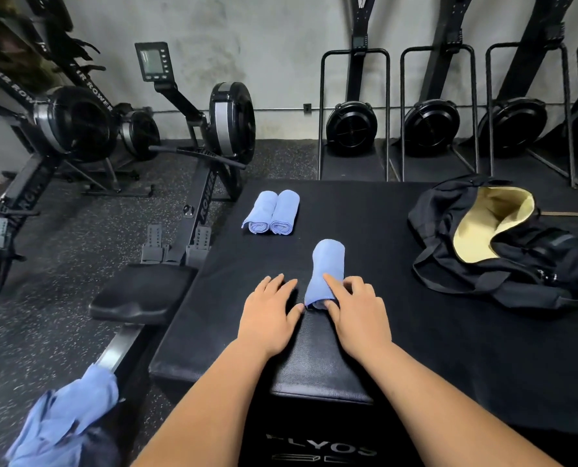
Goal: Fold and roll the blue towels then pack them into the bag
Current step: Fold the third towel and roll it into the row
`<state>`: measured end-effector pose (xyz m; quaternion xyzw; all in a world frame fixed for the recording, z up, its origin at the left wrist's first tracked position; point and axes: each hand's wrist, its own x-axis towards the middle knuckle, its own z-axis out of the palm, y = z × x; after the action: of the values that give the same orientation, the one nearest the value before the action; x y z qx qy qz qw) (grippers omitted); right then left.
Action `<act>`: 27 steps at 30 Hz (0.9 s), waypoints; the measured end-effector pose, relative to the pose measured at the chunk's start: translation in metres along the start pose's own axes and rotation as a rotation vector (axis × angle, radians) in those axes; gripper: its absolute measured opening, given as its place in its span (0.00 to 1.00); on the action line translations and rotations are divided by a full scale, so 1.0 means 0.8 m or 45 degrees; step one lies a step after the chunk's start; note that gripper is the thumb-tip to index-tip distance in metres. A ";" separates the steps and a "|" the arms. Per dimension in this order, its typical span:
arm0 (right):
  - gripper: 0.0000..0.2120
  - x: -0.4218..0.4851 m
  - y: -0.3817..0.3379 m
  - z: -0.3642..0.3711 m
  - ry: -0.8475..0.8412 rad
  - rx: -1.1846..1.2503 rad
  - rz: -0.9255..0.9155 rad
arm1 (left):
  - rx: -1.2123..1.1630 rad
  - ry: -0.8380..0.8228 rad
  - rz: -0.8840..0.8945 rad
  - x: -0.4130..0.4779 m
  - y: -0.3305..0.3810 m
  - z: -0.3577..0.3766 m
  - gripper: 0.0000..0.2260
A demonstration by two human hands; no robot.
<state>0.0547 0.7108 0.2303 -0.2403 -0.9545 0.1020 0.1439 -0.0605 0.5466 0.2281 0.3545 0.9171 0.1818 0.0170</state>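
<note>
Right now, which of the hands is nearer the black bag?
Right. The right hand pinches the rolled towel at its near end, with the black bag off to its right; the left hand lies flat on the mat, left of that towel, farther away.

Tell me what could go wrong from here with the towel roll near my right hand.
The right hand pinches only the near end of the third roll; lifted so, it may unroll.
The bag lies slumped with its mouth partly folded over; a roll could catch on the rim.
The loose towels bunched at lower left might slide to the floor.
</note>
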 end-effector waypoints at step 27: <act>0.26 0.262 -0.036 0.082 0.022 -0.163 0.145 | 0.229 0.090 -0.206 0.086 -0.031 0.029 0.33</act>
<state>-0.1559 0.7800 0.2238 -0.3038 -0.9426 0.0468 0.1302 -0.1241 0.5822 0.2046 0.2729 0.9553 0.1092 -0.0326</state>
